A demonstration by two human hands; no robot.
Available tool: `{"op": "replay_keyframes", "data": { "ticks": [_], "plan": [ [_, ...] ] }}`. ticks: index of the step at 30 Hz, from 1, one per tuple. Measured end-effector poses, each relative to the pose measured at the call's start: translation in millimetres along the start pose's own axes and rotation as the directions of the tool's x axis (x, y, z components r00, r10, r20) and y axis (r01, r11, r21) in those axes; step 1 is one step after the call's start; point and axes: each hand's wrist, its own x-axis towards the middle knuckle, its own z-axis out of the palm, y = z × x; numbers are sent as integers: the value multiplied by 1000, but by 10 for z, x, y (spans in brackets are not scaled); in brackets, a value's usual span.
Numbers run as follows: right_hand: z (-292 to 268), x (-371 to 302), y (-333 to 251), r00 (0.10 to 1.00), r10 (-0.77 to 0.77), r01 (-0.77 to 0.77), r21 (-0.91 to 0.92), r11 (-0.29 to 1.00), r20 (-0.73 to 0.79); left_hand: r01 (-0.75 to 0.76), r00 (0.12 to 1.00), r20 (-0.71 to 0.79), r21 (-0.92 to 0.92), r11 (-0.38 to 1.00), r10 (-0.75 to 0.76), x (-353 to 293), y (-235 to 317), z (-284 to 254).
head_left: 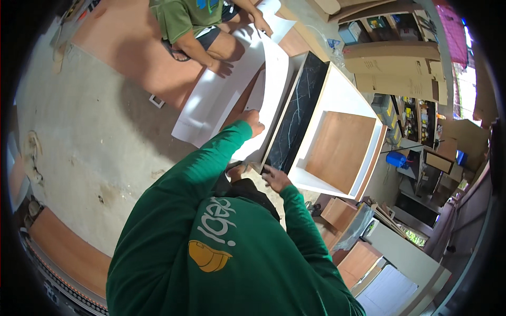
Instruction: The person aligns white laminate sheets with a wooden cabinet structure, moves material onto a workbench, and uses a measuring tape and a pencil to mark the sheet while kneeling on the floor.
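Observation:
My left hand [254, 122] is closed at the edge of a large white sheet [276, 68], which curls up in front of me. Beside it stands a white wooden cabinet [345, 95] with a black marble-patterned panel [298, 108] along one side. The fingers of my right hand [275, 179] are bent round the near corner of the cabinet, by the end of that panel. Across from me a person in a green shirt [182, 21] crouches, one hand [220, 68] flat on the sheet and the other [262, 25] at its far edge.
A brown board [121, 37] lies on the concrete floor at the far left, with a small white frame [156, 100] nearby. Cardboard [395, 73] and loaded shelves [387, 29] stand at the right. Wooden boxes [337, 213] and panels [358, 260] are stacked at the lower right.

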Motion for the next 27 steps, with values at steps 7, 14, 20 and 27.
{"op": "replay_keyframes", "data": {
  "ticks": [7,14,20,27],
  "plan": [
    [1035,-1026,2143,869,471,-260,667,698,-154,-197,980,48,103,975,193,45,341,289],
    [3401,-1527,3336,874,378,-77,679,730,-307,-136,990,52,135,982,130,-36,597,245],
    [4109,-1536,2608,864,477,-117,857,503,-162,-97,990,-73,248,964,119,75,404,212],
    [4838,-1775,2182,801,590,8,988,155,-99,-263,957,116,-50,964,267,-456,561,427]
  ]
}}
